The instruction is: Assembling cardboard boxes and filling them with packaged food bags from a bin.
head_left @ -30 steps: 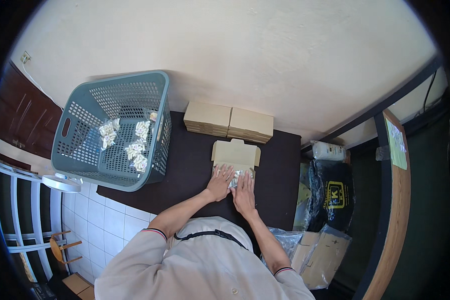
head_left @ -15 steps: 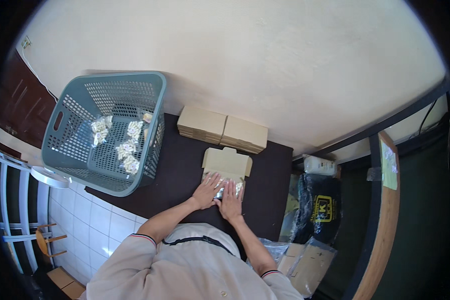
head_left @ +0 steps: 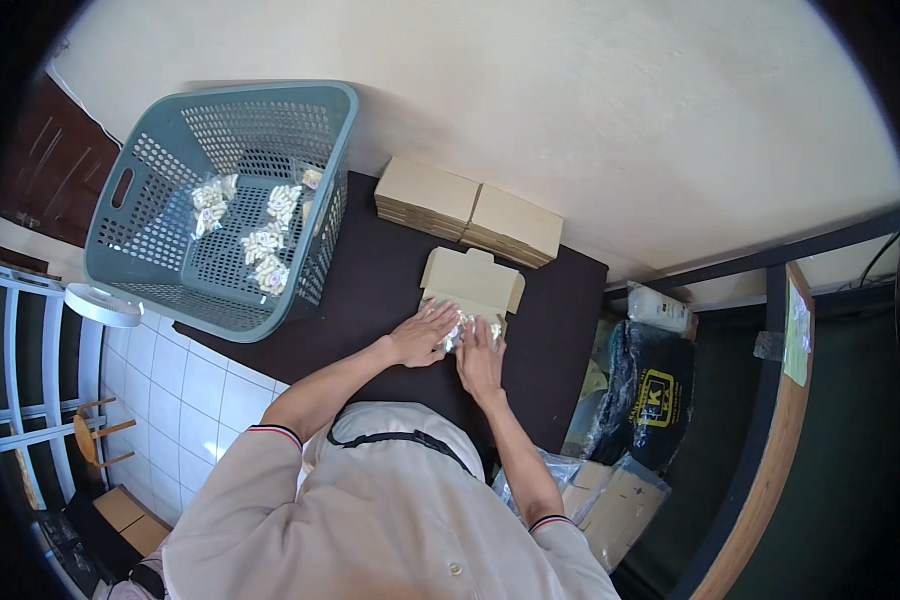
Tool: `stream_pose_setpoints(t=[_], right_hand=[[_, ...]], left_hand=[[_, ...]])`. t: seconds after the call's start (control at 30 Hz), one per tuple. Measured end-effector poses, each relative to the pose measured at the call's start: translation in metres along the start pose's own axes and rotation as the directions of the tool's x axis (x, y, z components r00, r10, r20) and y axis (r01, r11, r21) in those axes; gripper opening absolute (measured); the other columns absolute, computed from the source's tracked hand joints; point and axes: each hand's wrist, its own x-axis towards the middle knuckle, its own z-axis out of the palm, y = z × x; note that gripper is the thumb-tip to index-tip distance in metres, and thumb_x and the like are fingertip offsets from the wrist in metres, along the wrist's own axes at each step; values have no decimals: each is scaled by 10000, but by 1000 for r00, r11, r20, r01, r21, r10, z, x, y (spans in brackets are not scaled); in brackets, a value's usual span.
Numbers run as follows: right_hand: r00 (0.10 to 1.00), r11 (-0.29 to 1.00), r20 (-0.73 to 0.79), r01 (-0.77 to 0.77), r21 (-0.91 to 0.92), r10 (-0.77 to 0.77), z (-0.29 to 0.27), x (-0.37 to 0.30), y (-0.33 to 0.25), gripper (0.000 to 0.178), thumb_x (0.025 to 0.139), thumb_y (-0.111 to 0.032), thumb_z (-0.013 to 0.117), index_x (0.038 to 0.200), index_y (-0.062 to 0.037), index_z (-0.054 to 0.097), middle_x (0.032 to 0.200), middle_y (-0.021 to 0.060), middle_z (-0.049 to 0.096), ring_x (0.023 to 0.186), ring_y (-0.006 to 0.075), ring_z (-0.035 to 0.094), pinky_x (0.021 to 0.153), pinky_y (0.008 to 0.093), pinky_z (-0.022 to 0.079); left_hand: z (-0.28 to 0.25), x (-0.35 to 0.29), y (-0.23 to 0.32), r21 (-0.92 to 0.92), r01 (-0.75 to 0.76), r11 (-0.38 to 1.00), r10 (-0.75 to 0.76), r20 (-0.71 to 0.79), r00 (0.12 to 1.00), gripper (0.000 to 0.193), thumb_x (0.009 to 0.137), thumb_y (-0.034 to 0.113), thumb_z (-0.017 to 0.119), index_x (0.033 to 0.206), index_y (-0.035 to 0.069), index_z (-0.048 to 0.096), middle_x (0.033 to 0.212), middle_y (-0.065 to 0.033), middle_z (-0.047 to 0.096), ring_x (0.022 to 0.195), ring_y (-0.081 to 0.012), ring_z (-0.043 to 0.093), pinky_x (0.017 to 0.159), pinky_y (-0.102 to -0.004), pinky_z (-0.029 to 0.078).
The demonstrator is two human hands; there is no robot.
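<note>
Both hands have eased slightly apart, and the view has shifted so that the table (head_left: 545,340) sits higher in it than half a second ago. The left hand (head_left: 422,335) lies flat with its fingers spread, pressing on the left part of a clear packet (head_left: 456,338) of small pale pieces. The right hand (head_left: 481,366) rests on the packet's right part, its fingers stretched forward and a little bent; neither hand is clenched. The packet lies in the near part of an open cardboard box (head_left: 470,275), partly hidden by the fingers, and the lid with its side flaps spreads out on the far side.

Beyond the box, two stacks of flat cardboard boxes (head_left: 425,195) stand side by side near the wall (head_left: 590,120). On the left is a large grey-green basket (head_left: 315,250) with holes in its sides; several similar bags (head_left: 265,243) of pale pieces lie inside it. To the right of the table are a black bag (head_left: 660,350) with a yellow mark, a white package (head_left: 660,310) and cardboard in clear plastic (head_left: 620,510). A wooden stool (head_left: 85,440) stands on the white tile floor (head_left: 185,395) at the left
</note>
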Motion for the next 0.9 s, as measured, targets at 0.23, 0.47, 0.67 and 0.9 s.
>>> stream_pose_setpoints(t=[0.23, 0.47, 0.67, 0.9], right_hand=[[975, 999, -220, -25, -29, 18, -3, 4, 3, 615, 1002, -382, 676, 1527, -87, 555, 1545, 289, 500, 1445, 416, 463, 1116, 567, 373], [978, 999, -204, -54, 5, 54, -16, 8, -3, 572, 980, -339, 704, 1464, -48, 611, 1517, 277, 532, 1439, 422, 467, 1123, 573, 371], [848, 833, -258, -318, 453, 464, -29, 30, 41, 391, 917, -154, 734, 1273, 5, 704, 1217, 232, 729, 1078, 389, 719, 940, 474, 556], [789, 475, 10, -380, 794, 615, -28, 78, 104, 788, 755, 96, 807, 1484, -17, 531, 1085, 134, 765, 917, 174, 740, 822, 329, 604]], left_hand=[[-1, 6, 11, -50, 53, 997, -59, -129, 990, 789, 1000, 377, 671, 1607, -35, 381, 1684, -257, 343, 1609, -382, 243, 1332, -532, 122], [-5, 10, 2, -218, 34, 975, -87, -237, 968, 717, 854, 94, 749, 1527, 6, 519, 1623, -249, 447, 1561, -406, 340, 1313, -549, 200], [-33, 7, -10, -456, -17, 890, -239, -497, 834, 404, 728, 103, 886, 1081, -20, 731, 1311, -209, 669, 1323, -415, 569, 1182, -523, 397], [-10, 30, -63, -778, 499, 382, -845, -76, 529, 825, 657, 214, 989, 1343, 4, 582, 1050, -128, 746, 1016, -319, 735, 902, -434, 584]])
